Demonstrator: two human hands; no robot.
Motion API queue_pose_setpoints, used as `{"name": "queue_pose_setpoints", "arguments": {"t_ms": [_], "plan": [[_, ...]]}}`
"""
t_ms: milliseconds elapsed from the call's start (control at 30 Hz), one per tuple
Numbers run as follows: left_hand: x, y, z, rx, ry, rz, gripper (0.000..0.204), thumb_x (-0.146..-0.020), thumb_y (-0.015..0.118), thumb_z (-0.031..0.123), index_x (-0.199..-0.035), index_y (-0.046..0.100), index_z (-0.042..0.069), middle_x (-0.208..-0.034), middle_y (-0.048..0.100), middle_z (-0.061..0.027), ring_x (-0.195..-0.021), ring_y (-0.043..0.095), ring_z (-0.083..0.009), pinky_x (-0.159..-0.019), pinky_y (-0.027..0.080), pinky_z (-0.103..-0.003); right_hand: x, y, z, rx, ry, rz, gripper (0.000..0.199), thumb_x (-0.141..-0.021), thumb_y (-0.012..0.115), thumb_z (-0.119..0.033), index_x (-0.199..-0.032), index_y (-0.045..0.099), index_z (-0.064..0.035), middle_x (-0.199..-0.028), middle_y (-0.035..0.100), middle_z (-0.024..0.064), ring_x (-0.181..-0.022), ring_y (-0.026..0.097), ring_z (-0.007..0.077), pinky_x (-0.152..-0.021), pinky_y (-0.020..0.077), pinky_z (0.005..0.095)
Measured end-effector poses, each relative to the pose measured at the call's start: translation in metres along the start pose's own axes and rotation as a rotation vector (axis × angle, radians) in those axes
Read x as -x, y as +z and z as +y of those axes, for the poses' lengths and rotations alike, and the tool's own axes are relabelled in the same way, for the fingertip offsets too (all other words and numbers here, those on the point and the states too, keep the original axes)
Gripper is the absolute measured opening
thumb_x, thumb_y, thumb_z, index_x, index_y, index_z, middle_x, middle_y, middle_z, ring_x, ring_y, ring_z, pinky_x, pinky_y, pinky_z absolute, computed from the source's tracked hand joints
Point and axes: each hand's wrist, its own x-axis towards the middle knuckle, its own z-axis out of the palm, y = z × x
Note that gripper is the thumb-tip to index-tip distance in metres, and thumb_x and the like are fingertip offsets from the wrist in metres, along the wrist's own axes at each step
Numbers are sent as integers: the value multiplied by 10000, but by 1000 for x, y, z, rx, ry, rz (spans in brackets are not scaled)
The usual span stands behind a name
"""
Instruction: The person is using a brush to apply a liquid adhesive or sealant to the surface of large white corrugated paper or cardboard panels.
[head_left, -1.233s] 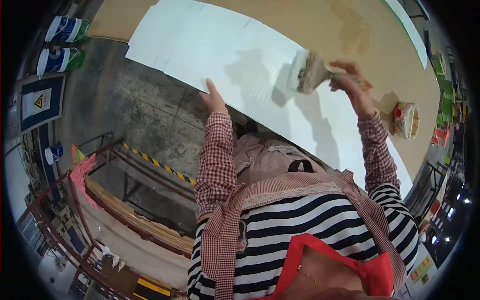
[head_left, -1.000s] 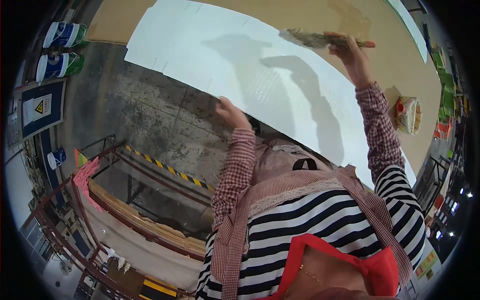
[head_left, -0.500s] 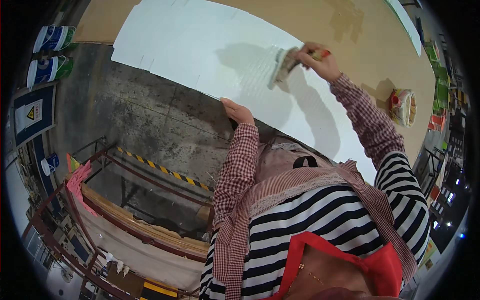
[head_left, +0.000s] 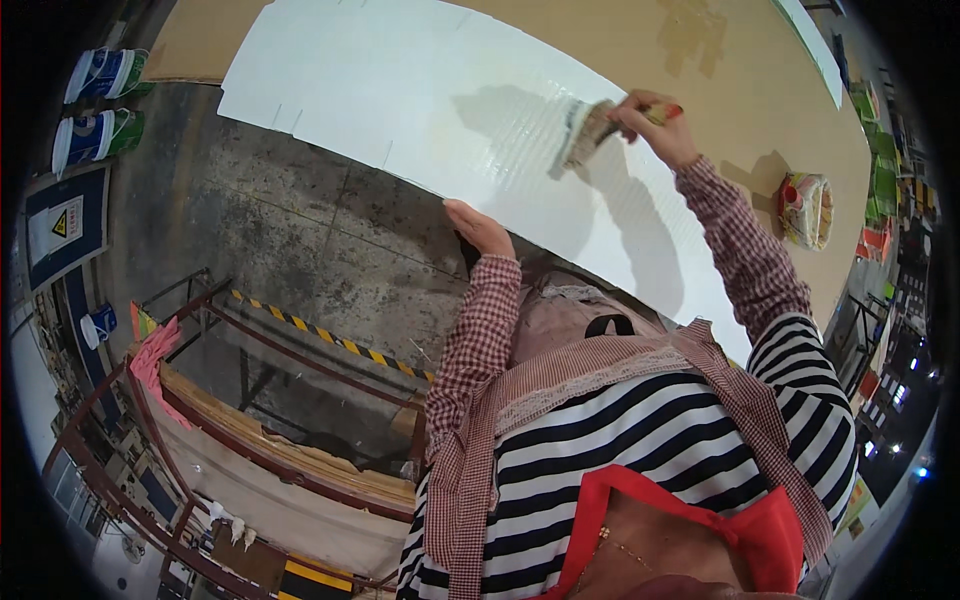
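A long white board point(head_left: 350, 85) lies across the brown work surface, with a wet, glossy, streaked patch on its right half. My right hand point(head_left: 655, 125) is closed round the handle of a wide flat brush point(head_left: 592, 135). Its bristles rest on the wet patch, and its shadow falls on the board. My left hand point(head_left: 482, 230) is at the board's near edge, fingers together at the rim; the underside of its grip is hidden.
A small open tub point(head_left: 805, 210) stands on the brown surface point(head_left: 740, 95) at right. Two paint buckets point(head_left: 85, 140) sit at far left. A dark red metal frame point(head_left: 310, 345) with a pink cloth point(head_left: 155, 355) stands lower left, near black-and-yellow tape point(head_left: 330, 335).
My right hand and the brush have moved a little to the right across the wet patch. My left hand stays at the board's near edge.
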Motion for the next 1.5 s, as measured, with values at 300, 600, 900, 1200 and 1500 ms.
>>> {"name": "queue_pose_setpoints", "arguments": {"t_ms": [300, 600, 900, 1200, 1500], "plan": [[6, 3, -13, -75, -35, -124, 675, -990, 168, 448, -1398, 183, -90, -1458, 192, -266, -1354, 236, -346, -1121, 233, -380, -12, 6, -19, -95, -146, 63, 182, -865, 589, -147, -839, 638, 27, -784, 638, 78, -620, 570, 99, -579, 477, 229], [-4, -1, -30, -147, 104, -24, 645, -1000, 158, 396, -1376, 188, -128, -1442, 207, -290, -1346, 249, -357, -1124, 226, -378, 47, -18, -2, -65, -7, 75, 159, -857, 582, -114, -815, 638, 29, -781, 631, 79, -615, 570, 109, -571, 481, 231], [32, -7, -20, -62, 20, -53, 794, -944, 171, 574, -1423, 107, -57, -1481, 120, -254, -1377, 176, -331, -1138, 177, -406, 67, -28, 34, -165, -71, 152, 159, -828, 653, -154, -779, 653, -2, -692, 608, 44, -578, 566, 91, -517, 473, 219], [58, 15, -45, -86, 80, -75, 731, -973, 156, 500, -1388, 195, -100, -1444, 213, -280, -1345, 254, -353, -1122, 236, -397, 48, -22, 17, -238, -179, 180, 152, -832, 634, -135, -763, 650, 0, -680, 605, 36, -567, 563, 89, -514, 473, 218], [42, 10, -63, -146, 124, -10, 723, -976, 147, 490, -1380, 210, -106, -1435, 227, -287, -1328, 274, -377, -1118, 242, -410, 99, -44, 37, -244, -127, 168, 157, -826, 641, -157, -768, 649, -11, -686, 603, 29, -585, 569, 88, -534, 482, 220]]}}
